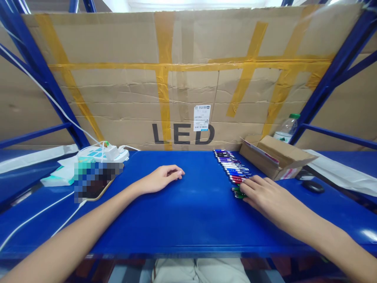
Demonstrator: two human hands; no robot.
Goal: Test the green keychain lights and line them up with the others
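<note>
My left hand [161, 179] rests on the blue table [188, 220], its fingers loosely bent and holding nothing. On the right, my right hand [263, 192] reaches over the near end of a row of pens, its fingers closed on a green pen [239, 192]. Part of that pen is hidden under the fingers. Just beyond lie red pens [237, 179], then blue pens [232, 172], with white or silver, purple and dark ones farther back. The pens lie side by side in a column running away from me.
An open cardboard box [273, 155] stands right of the pens, with a green-capped bottle [287, 127] behind it and a black mouse [313, 186] nearby. At left are a phone [101, 182], a power strip [118, 155] and white cables. A large LED carton [132, 102] backs the table.
</note>
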